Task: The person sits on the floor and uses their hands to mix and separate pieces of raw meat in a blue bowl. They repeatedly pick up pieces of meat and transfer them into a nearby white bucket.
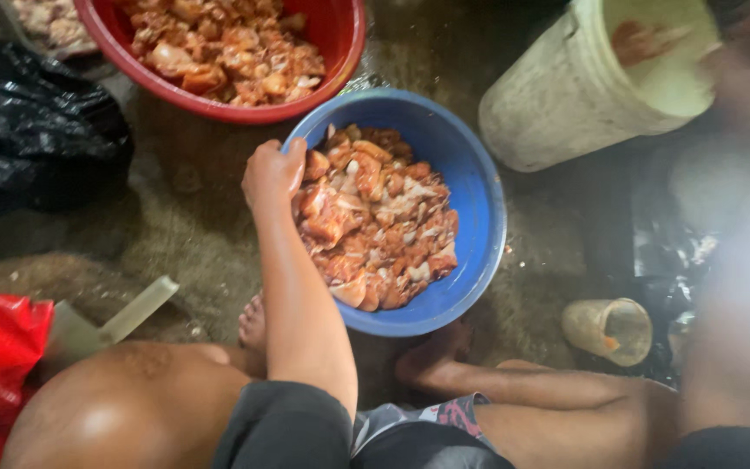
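- left hand curled shut over the near-left rim of the blue basin, fingers at the edge of the chopped meat; wet rim, grip could slip and the basin tip
- right hand: only a blur at right edge, grip can't be told
- bare foot just beside the basin, easy to bump it
- small cup near the other foot, could be kicked over
- red basin of meat nearly touches the blue one; dragging could knock them together

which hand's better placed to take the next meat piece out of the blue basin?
Probably the left hand: it rests on the rim of the round blue plastic basin, touching the raw meat pieces. The right hand is blurred, up near the white plastic bucket.
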